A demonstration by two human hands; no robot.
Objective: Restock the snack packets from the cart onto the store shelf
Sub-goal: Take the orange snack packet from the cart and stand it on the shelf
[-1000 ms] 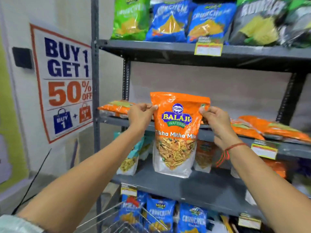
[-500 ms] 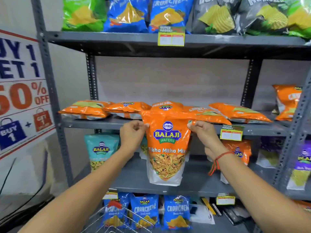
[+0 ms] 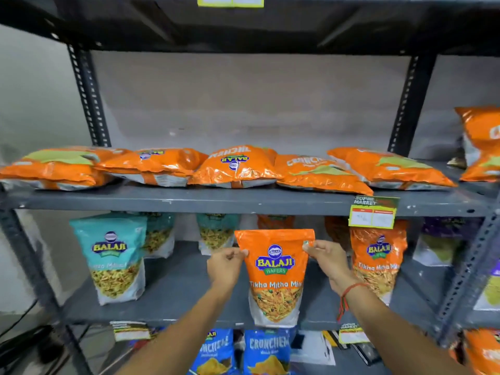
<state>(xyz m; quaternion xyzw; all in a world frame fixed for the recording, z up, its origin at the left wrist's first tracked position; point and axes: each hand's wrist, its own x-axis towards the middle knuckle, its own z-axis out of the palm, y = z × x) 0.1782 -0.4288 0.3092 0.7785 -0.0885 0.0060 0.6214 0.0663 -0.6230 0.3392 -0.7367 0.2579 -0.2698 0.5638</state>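
Observation:
I hold an orange Balaji Tikha Mitha Mix packet (image 3: 274, 277) upright by its two top corners. My left hand (image 3: 226, 265) pinches the left corner and my right hand (image 3: 326, 259) pinches the right corner. The packet hangs in front of the lower grey shelf (image 3: 173, 296), its bottom edge near the shelf's front lip, between a teal Balaji packet (image 3: 113, 263) on the left and another orange Tikha Mitha Mix packet (image 3: 377, 255) on the right. The cart is out of view.
Several orange Crunchex bags (image 3: 235, 166) lie flat on the shelf above. A price tag (image 3: 373, 213) hangs on that shelf's edge. Blue Crunchem bags (image 3: 266, 350) stand on the shelf below. Grey uprights (image 3: 89, 98) frame the bay. More teal and orange packets stand further back.
The packet and both hands have dropped from the level of the flat-bag shelf down in front of the lower shelf. The view has closed in on the shelf; the sale poster and cart have left view.

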